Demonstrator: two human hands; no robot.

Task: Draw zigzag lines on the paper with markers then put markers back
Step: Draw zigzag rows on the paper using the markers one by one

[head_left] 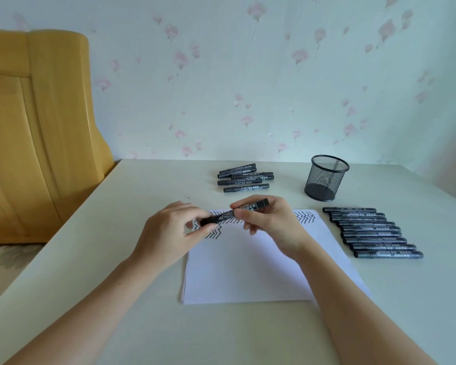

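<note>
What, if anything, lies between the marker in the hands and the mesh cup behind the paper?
Nothing visible: the marker, held by both hands, has bare table between it and the mesh cup.

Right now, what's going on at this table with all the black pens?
A person is holding one black marker in both hands above a sheet of paper: the left hand pinches the cap end and the right hand grips the barrel. Whether the cap is going on or coming off cannot be told. Zigzag lines already run along the paper's far edge. A row of markers lies right of the paper, a smaller pile lies behind it, and the mesh pen cup looks empty.
</note>
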